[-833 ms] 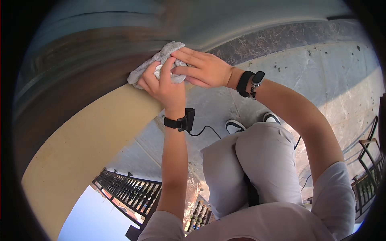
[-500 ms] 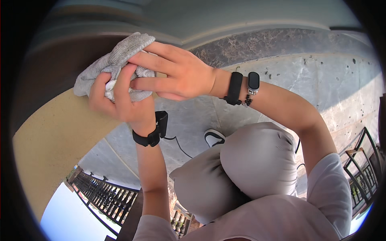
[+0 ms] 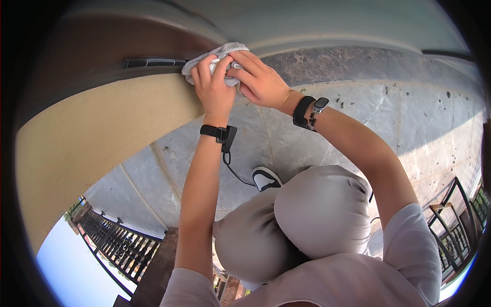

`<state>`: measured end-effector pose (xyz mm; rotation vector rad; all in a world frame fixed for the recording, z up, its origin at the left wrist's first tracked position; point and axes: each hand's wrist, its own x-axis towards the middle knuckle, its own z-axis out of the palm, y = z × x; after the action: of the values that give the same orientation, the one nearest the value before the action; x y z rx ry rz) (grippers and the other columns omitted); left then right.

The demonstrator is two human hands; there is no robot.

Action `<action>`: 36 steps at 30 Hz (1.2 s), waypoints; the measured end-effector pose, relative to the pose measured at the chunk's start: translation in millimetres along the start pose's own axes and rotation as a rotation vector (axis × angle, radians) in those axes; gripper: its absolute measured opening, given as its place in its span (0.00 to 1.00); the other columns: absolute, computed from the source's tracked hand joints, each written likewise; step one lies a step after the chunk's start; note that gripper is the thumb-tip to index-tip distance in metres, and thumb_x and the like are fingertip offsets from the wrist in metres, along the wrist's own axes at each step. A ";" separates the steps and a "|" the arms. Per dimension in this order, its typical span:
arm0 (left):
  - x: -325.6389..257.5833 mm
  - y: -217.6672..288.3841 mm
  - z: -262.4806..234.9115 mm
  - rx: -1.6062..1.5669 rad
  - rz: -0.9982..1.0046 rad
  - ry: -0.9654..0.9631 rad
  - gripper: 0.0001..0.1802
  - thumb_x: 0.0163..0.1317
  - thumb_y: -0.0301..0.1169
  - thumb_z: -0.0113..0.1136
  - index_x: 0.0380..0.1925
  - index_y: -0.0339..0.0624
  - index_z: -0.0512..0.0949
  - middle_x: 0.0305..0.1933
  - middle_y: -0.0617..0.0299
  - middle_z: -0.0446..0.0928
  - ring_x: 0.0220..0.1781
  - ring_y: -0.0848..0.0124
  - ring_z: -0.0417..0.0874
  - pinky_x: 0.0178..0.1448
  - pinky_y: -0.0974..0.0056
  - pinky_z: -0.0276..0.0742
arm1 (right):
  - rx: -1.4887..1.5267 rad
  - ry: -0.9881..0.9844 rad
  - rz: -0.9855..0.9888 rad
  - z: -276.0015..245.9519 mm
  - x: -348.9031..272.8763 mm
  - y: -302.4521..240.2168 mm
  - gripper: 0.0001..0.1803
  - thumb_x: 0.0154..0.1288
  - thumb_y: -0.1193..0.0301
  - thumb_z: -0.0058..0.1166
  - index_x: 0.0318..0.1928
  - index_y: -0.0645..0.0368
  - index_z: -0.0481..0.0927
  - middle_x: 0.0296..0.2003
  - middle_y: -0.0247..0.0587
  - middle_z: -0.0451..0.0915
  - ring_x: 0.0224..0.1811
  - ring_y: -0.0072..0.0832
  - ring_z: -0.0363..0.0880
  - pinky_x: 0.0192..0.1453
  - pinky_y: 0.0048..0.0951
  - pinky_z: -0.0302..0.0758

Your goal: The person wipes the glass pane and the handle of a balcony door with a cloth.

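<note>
One grey floor (image 3: 327,138), one tan wall (image 3: 102,123), one left hand (image 3: 216,92), one right hand (image 3: 266,84), one cloth (image 3: 219,52).
The floor is seamed stone; the wall is finely grained, below a smooth dark brown surface (image 3: 97,53). Both hands, fingers bent and close together, grip the crumpled grey cloth at that surface's lower edge. Two black straps (image 3: 302,112) ring the wrists, one apiece.

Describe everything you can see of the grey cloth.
The grey cloth looks like soft fabric, bunched and folded, with a whiter patch in its middle. The left hand and right hand hold it together at the dark glossy panel, near the beige strip. Its underside is hidden; wetness can't be told.
</note>
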<state>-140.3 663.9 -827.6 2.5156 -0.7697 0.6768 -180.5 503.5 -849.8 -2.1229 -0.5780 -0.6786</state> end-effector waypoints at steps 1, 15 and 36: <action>-1.4 4.2 3.6 -0.039 -0.064 -0.092 0.21 0.51 0.24 0.74 0.46 0.55 0.87 0.56 0.63 0.75 0.58 0.53 0.73 0.60 0.50 0.74 | -0.004 -0.046 0.045 -1.1 -8.9 2.1 0.25 0.53 0.76 0.69 0.53 0.54 0.79 0.70 0.53 0.70 0.70 0.54 0.72 0.67 0.47 0.81; 59.6 23.1 -53.0 0.021 0.107 0.312 0.22 0.46 0.26 0.74 0.43 0.61 0.88 0.53 0.65 0.74 0.53 0.56 0.71 0.51 0.55 0.75 | 0.050 0.169 -0.184 -35.6 62.4 -26.5 0.25 0.50 0.78 0.67 0.52 0.53 0.82 0.69 0.47 0.73 0.68 0.50 0.73 0.65 0.46 0.80; -24.8 -19.1 38.4 0.003 -0.101 0.043 0.21 0.49 0.19 0.71 0.44 0.54 0.84 0.55 0.62 0.76 0.58 0.52 0.74 0.62 0.50 0.73 | -0.070 -0.207 0.018 14.8 -11.6 15.3 0.31 0.58 0.79 0.63 0.63 0.52 0.76 0.72 0.49 0.69 0.75 0.49 0.69 0.76 0.45 0.73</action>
<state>-134.4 668.3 -876.6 2.5143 -0.6228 0.6958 -176.0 504.9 -873.6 -2.2781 -0.6537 -0.4779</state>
